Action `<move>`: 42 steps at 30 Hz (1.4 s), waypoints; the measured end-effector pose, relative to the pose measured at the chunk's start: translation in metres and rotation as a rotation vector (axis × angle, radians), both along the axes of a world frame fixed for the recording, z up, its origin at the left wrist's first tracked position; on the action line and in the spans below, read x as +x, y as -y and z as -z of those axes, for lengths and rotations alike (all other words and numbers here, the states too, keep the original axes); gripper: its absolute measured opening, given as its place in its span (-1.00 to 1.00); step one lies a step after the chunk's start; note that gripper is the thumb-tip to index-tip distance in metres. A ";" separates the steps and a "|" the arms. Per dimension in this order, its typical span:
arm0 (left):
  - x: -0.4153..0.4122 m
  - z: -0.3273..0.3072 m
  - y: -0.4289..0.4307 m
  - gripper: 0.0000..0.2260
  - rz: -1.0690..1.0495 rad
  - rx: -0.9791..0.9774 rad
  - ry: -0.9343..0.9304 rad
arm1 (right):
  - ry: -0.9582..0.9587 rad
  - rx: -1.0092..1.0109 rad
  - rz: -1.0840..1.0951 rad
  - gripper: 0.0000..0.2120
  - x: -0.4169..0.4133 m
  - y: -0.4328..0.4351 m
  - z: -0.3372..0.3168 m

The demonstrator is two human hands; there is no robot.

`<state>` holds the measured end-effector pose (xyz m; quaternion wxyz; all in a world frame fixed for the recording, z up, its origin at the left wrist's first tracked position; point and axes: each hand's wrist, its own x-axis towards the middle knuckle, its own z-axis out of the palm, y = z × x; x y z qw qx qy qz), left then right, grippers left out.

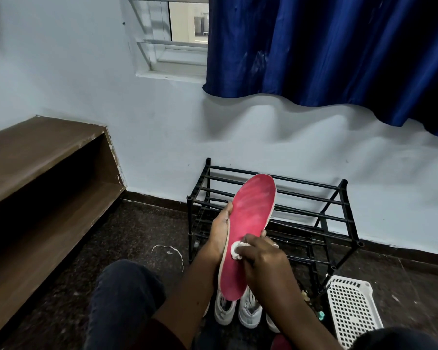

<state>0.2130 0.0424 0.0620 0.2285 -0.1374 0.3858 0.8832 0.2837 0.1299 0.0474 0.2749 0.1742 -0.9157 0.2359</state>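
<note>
The right hand (263, 261) has its fingers curled and pinches a small white wad (236, 250) against the lower middle of the red insole (252, 205). The left hand (219, 229) grips the insole from behind along its left edge and holds it nearly upright in the air, toe end far and heel end near. The insole is thin and held on one side only, so a hard rub could bend it or twist it out of that grip. The wad is small enough to slip from the fingertips or shed bits. Anything dropped would likely land on the white sneakers (249, 311) standing on the floor (137, 236) just below. The black shoe rack (344, 195) stands close behind, so a long stroke toward the toe could knock its bars. A white basket (352, 306) lies near right, a wooden shelf (48, 147) stands far left, and a blue curtain (326, 46) hangs above.
</note>
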 end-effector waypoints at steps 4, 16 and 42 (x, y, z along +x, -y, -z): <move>-0.002 0.001 -0.004 -0.39 -0.016 0.018 -0.004 | 0.002 0.105 0.110 -0.85 -0.022 -0.011 -0.006; 0.001 0.000 -0.002 -0.55 0.012 0.037 -0.019 | -0.020 -0.039 0.063 -0.85 -0.007 -0.003 0.001; 0.002 0.018 -0.020 -0.38 0.054 0.091 -0.032 | 0.079 0.009 0.300 -0.75 -0.037 -0.026 -0.007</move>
